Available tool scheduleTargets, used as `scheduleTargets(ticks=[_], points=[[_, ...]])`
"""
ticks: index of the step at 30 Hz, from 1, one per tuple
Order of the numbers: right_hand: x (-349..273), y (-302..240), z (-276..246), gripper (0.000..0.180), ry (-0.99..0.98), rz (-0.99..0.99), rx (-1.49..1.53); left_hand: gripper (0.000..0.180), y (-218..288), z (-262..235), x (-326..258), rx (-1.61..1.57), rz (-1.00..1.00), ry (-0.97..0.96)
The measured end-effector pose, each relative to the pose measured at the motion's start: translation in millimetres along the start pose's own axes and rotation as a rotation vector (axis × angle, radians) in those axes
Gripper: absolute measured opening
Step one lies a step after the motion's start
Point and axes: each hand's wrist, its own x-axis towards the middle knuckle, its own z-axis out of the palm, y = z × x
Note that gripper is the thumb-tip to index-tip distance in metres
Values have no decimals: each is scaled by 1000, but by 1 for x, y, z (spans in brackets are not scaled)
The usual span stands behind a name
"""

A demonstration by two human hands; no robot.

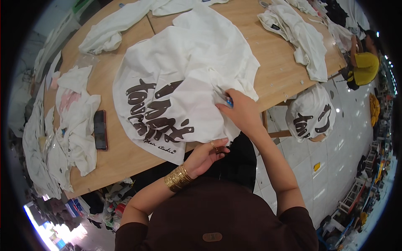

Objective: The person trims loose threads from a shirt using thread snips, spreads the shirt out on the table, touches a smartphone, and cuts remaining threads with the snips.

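A white garment [184, 54] with large dark brown lettering lies rumpled over the table's near edge. At that edge my left hand [203, 158], with gold bangles on its wrist, has its fingers closed on the garment's hem. My right hand [243, 111] grips small thread snips [229, 101] with a blue part showing between the fingers. Their metal blades point up and left, just above the white cloth. Whether the blades touch the cloth I cannot tell.
The wooden table [276, 79] bears more white garments [299, 37] and a dark phone [100, 129] at left. On the right, a stool holds a white printed bundle [310, 113]. A person in yellow [365, 67] sits farther right. White floor tiles [293, 167] stretch below.
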Motion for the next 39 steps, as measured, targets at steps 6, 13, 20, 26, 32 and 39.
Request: scheduleTargets(ticks=[6, 13, 20, 26, 32, 39], points=[[25, -38, -43, 23, 321, -73, 265, 18, 59, 17, 0, -6, 378, 69], [-29, -17, -48, 22, 706, -15, 980, 28, 65, 35, -27, 686, 873, 397], [-125, 68, 39, 17, -12, 401, 662, 49, 19, -19, -3, 231, 329, 329], [-104, 61, -41, 16, -699, 262, 34, 67, 17, -30, -6, 623, 457, 244], [-40, 37, -53, 22, 231, 221, 305, 65, 17, -34, -10, 702, 469, 253], [5, 52, -15, 26, 47, 208, 306, 67, 24, -25, -18, 672, 404, 247]])
